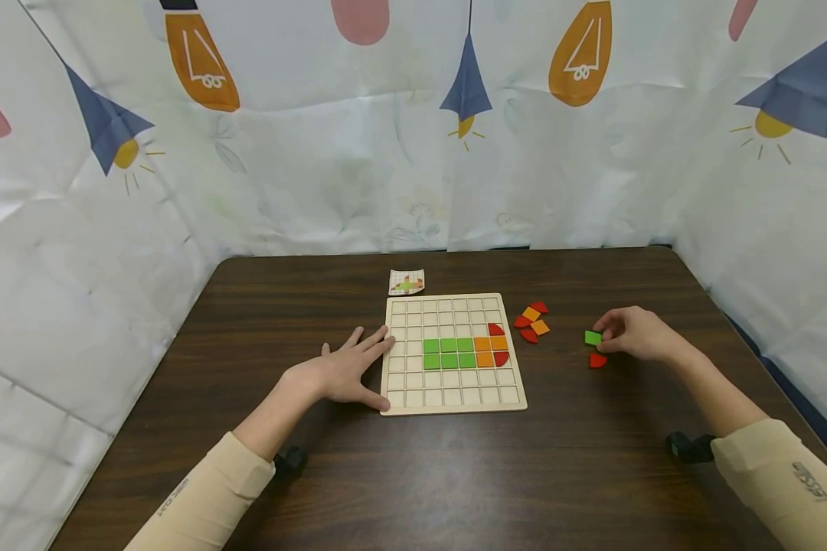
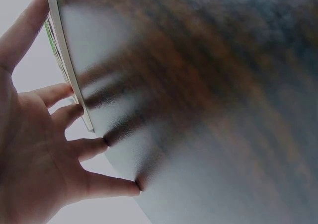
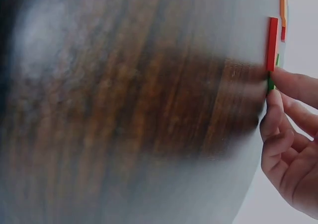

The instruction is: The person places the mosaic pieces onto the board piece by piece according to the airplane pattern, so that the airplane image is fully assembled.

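Observation:
A light wooden grid board lies at the middle of the table. Green squares fill a two-row block on it, followed on the right by orange squares and two red quarter-round pieces. My left hand is spread, its thumb and some fingertips touching the board's left edge; other fingertips rest on the table. To the right of the board, my right hand pinches a green square between thumb and fingers at the tabletop. Just in front of that square lies a red quarter-round piece.
Between board and right hand lies a loose group of red and orange pieces. A small printed pattern card sits behind the board's back left corner. The dark wooden table ends at a white patterned curtain.

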Action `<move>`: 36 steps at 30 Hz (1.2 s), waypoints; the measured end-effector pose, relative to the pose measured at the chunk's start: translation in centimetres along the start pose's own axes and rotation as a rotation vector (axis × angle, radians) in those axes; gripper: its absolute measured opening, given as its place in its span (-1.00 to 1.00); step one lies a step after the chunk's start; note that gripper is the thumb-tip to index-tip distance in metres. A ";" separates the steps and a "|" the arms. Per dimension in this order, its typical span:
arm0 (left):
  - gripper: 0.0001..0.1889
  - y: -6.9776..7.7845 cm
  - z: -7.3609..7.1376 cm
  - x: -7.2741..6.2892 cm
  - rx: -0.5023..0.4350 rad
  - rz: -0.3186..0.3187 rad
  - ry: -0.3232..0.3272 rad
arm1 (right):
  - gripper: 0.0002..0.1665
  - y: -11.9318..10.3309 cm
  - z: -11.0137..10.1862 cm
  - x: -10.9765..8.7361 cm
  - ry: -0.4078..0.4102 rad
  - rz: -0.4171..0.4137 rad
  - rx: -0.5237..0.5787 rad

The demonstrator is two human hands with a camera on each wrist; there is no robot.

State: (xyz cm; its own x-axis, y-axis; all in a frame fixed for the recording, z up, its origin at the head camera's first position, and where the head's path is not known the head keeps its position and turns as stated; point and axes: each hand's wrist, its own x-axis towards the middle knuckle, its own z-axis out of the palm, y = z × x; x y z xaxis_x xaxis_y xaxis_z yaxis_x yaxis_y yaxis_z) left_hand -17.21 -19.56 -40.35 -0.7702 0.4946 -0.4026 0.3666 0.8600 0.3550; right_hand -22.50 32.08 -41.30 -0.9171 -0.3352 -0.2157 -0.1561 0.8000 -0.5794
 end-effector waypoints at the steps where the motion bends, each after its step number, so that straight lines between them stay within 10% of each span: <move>1: 0.16 0.0 0.0 0.0 0.002 -0.001 -0.001 | -0.61 -0.1 0.0 0.0 -0.001 0.004 0.000; 36: 0.16 0.0 0.0 0.0 -0.002 -0.008 0.003 | -0.69 -5.5 1.8 2.0 0.025 -0.123 -0.052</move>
State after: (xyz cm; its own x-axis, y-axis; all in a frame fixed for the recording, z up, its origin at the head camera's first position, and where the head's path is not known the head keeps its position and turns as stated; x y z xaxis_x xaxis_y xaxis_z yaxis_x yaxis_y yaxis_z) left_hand -17.20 -19.55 -40.37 -0.7745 0.4873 -0.4033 0.3594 0.8637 0.3534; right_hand -22.77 26.16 -39.98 -0.8988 -0.4200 -0.1255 -0.2859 0.7787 -0.5584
